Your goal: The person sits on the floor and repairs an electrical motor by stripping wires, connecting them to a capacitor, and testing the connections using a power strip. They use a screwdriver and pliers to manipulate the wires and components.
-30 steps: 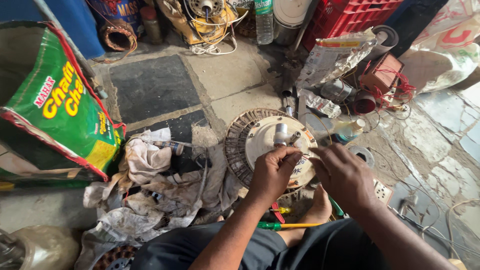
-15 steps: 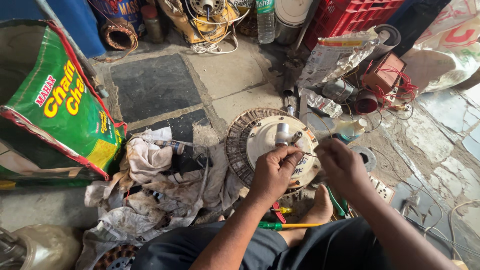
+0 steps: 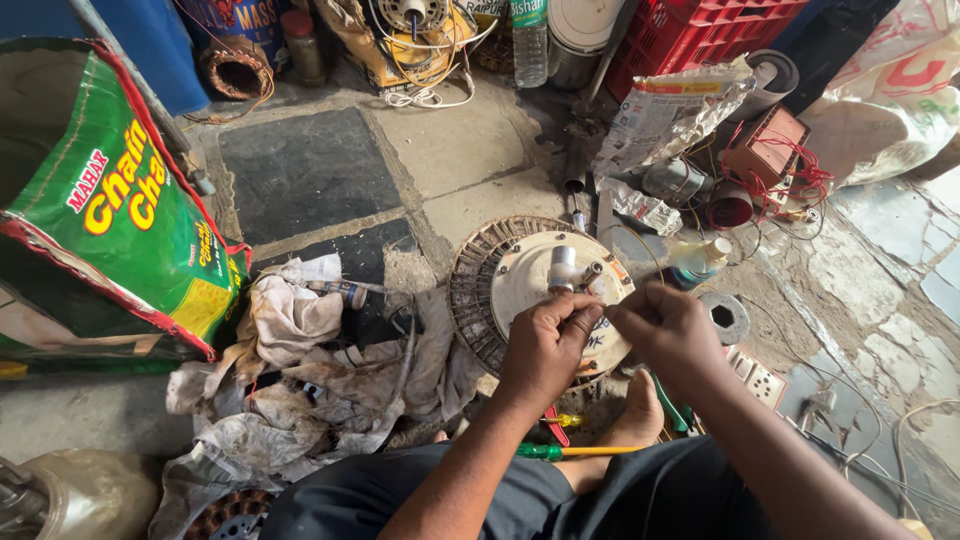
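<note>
Hands (image 3: 605, 335) pinching above fan motor (image 3: 520, 275), touching

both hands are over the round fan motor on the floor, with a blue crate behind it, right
Not quite: the crate is red, not blue, as the head view shows. The rest holds: the left hand and right hand are over the round fan motor on the floor.

Left hand (image 3: 541, 345) fingers curled, right hand (image 3: 668, 325) pinching, fingertips nearly meeting, forearms converging
</note>
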